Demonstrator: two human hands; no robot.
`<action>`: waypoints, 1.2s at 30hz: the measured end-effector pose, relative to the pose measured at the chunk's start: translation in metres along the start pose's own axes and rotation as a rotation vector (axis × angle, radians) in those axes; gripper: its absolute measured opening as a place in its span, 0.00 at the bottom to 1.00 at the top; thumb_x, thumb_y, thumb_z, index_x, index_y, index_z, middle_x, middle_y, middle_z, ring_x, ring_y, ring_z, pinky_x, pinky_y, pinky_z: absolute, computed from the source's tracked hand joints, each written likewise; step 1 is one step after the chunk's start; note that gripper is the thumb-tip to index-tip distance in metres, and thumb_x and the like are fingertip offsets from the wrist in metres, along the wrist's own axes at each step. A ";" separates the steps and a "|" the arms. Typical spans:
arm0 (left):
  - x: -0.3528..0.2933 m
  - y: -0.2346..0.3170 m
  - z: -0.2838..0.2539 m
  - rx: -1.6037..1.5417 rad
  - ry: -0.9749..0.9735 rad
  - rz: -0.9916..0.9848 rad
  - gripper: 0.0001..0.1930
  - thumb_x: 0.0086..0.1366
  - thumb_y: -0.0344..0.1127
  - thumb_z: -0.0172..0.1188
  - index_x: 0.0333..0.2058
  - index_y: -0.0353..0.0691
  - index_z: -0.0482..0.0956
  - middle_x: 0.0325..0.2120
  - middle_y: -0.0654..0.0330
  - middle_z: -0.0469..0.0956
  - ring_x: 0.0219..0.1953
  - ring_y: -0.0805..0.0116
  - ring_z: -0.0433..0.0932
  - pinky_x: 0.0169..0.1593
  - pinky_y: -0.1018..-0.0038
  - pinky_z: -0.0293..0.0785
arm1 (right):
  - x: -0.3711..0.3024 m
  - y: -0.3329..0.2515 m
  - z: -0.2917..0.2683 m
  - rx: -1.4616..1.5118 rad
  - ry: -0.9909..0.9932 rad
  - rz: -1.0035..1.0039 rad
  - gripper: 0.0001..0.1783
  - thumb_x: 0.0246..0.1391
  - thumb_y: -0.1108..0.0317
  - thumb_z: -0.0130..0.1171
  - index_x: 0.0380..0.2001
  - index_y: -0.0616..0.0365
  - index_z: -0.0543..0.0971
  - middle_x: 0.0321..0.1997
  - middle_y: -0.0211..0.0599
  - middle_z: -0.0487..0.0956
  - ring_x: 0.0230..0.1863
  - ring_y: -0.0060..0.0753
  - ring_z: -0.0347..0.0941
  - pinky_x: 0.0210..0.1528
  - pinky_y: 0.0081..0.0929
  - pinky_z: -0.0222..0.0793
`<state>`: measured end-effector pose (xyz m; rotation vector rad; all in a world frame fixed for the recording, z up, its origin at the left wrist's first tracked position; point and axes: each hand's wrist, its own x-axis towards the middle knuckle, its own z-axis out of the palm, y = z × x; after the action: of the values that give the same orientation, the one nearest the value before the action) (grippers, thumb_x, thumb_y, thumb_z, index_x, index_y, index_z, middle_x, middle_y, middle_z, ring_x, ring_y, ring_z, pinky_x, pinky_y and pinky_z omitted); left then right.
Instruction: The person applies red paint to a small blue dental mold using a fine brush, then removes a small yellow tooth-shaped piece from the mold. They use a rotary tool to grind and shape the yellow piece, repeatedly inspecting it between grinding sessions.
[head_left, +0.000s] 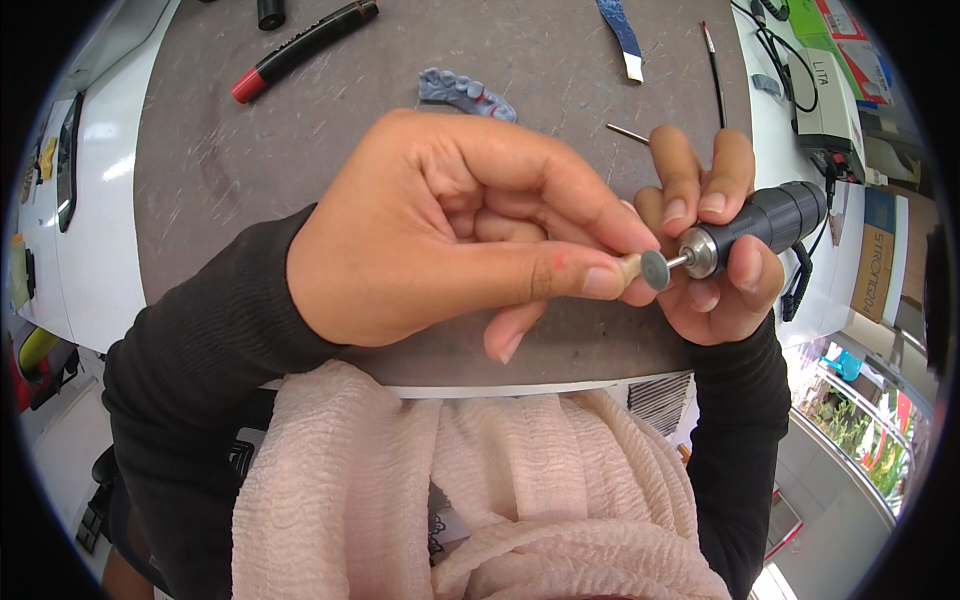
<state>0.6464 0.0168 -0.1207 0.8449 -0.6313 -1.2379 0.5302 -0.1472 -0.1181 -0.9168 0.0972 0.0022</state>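
Note:
Between the thumb and forefinger of my left hand (pixel 430 230) is a small cream-coloured piece (pixel 629 268), tooth-like and mostly covered by the fingertips. My right hand (pixel 722 315) grips a black rotary handpiece (pixel 770 218) with a silver nose, its fingers wrapped round the body. A thin metal shank sticks out of the nose and carries a small grey-green disc (pixel 655 270). The disc sits right beside the cream piece; whether they touch I cannot tell. Beyond my left hand lies a grey dental arch model (pixel 462 92) with red marks.
A black marker with a red end (pixel 305 52) lies at the far left of the brown mat (pixel 230 150). Far right are a blue strip (pixel 621 40), a fine brush (pixel 714 75) and a metal pin (pixel 627 132). A white control box (pixel 828 115) with black cables stands at the right edge.

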 end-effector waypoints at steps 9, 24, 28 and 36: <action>0.000 -0.001 -0.001 0.004 -0.008 0.019 0.09 0.51 0.19 0.52 0.33 0.25 0.72 0.27 0.41 0.75 0.13 0.78 0.71 0.16 0.88 0.67 | 0.001 0.001 0.001 0.009 0.000 -0.013 0.17 0.39 0.65 0.63 0.27 0.54 0.65 0.30 0.34 0.63 0.20 0.16 0.61 0.17 0.04 0.62; 0.000 -0.002 -0.002 -0.005 -0.014 0.020 0.09 0.51 0.19 0.52 0.33 0.26 0.72 0.28 0.42 0.75 0.14 0.78 0.72 0.16 0.88 0.68 | 0.001 0.001 0.001 0.002 -0.020 -0.002 0.17 0.39 0.65 0.64 0.27 0.55 0.65 0.31 0.35 0.64 0.20 0.17 0.62 0.14 0.04 0.61; 0.001 -0.003 -0.001 -0.024 -0.004 0.033 0.09 0.51 0.19 0.52 0.33 0.26 0.72 0.28 0.42 0.75 0.13 0.78 0.72 0.16 0.88 0.68 | 0.000 -0.001 -0.001 0.005 -0.013 0.004 0.17 0.39 0.65 0.64 0.27 0.55 0.65 0.31 0.35 0.64 0.20 0.17 0.62 0.14 0.05 0.61; 0.000 -0.002 -0.001 -0.024 -0.007 0.012 0.09 0.51 0.19 0.52 0.33 0.26 0.72 0.28 0.42 0.75 0.13 0.78 0.71 0.15 0.88 0.68 | 0.002 0.001 -0.001 0.016 -0.031 0.011 0.17 0.39 0.65 0.64 0.28 0.55 0.65 0.31 0.36 0.64 0.20 0.17 0.62 0.15 0.05 0.62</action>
<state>0.6465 0.0165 -0.1225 0.8157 -0.6252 -1.2357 0.5317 -0.1474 -0.1191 -0.8999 0.0733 0.0255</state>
